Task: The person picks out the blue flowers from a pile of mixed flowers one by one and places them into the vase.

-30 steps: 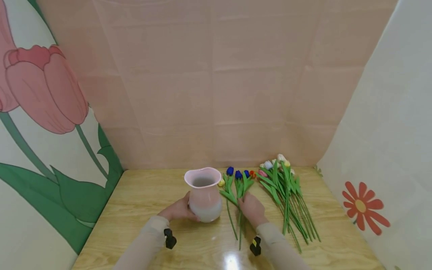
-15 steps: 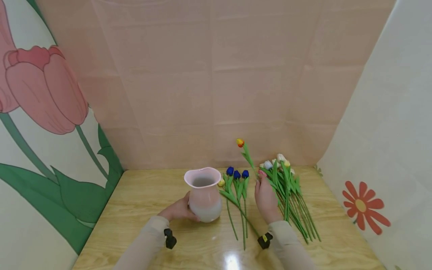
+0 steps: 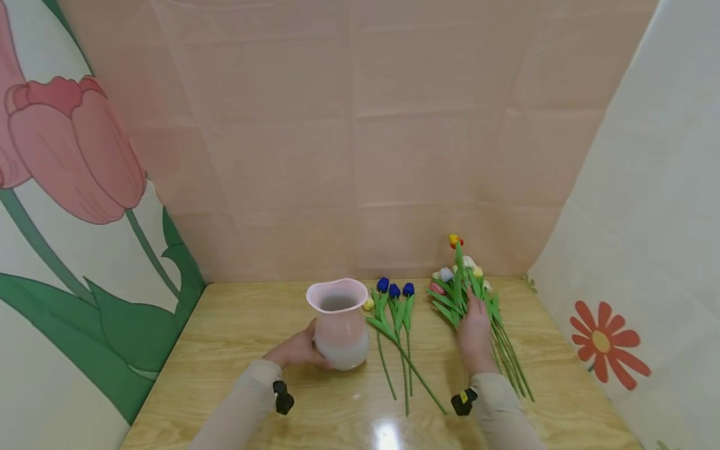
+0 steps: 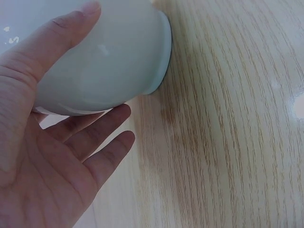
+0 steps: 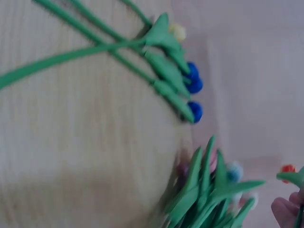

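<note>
I judged the red-yellow tulip (image 3: 456, 241), pinched in the right hand (image 3: 475, 331) by the bunch (image 3: 446, 305), light and bendy, best held mid-stem; the left hand (image 3: 298, 349) gripped a likely slippery vase (image 3: 341, 331) beside blue tulips (image 3: 394, 290).

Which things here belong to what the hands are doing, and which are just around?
Likely part of the job:
- vase, held by the left hand
- red-yellow tulip, held by the right hand
- bunch at the right hand
- blue tulips and yellow tulip beside the vase

Just around:
- table
- pink backdrop
- wall flower pictures
</note>
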`<control>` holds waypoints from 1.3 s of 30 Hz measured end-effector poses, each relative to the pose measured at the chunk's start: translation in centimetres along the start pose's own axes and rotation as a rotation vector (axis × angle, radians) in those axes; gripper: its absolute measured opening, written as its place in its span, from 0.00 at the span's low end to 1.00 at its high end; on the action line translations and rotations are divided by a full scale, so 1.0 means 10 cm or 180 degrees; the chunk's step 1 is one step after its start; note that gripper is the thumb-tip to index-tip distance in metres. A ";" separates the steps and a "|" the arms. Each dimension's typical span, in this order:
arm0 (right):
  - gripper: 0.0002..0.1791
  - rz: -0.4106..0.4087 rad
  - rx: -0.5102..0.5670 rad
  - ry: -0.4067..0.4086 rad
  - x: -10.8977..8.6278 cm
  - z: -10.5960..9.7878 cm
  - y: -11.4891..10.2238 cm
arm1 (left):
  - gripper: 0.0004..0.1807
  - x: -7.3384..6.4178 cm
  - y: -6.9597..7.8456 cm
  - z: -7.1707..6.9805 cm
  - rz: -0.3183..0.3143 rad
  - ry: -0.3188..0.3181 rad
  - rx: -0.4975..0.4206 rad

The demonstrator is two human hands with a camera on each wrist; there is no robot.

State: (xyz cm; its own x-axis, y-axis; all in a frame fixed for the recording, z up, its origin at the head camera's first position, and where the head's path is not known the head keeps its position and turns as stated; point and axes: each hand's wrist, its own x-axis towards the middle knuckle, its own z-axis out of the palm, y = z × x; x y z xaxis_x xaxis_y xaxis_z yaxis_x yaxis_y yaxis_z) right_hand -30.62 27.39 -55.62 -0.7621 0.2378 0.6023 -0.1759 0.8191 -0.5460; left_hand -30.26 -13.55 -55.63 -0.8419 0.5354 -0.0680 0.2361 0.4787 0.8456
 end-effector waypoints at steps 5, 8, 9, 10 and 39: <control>0.37 0.0143 -0.0111 -0.0217 -0.07 -0.05 0.20 | 0.59 -0.01 0.01 -0.01 0.0015 -0.0006 -0.0016; 0.36 0.0058 -0.0244 -0.0321 -0.11 -0.05 0.30 | 0.58 0.00 0.00 -0.01 0.0017 0.0008 -0.0047; 0.36 0.0026 -0.0295 -0.0379 -0.13 -0.04 0.33 | 0.58 0.00 0.00 -0.01 0.0021 0.0008 -0.0044; 0.35 -0.0001 -0.0368 -0.0456 -0.14 -0.04 0.35 | 0.58 0.00 0.00 -0.01 0.0025 0.0011 -0.0038; 0.38 -0.0720 -0.0893 -0.0415 -0.24 0.31 0.26 | 0.58 0.02 -0.04 0.01 -0.0011 0.0030 -0.0082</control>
State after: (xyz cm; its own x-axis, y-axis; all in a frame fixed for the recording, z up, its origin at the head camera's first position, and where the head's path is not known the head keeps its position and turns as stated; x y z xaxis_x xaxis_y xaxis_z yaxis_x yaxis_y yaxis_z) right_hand -31.18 27.35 -60.32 -0.7996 -0.0191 0.6002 -0.1852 0.9586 -0.2162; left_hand -30.46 -13.57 -56.07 -0.8471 0.5273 -0.0660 0.2209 0.4624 0.8587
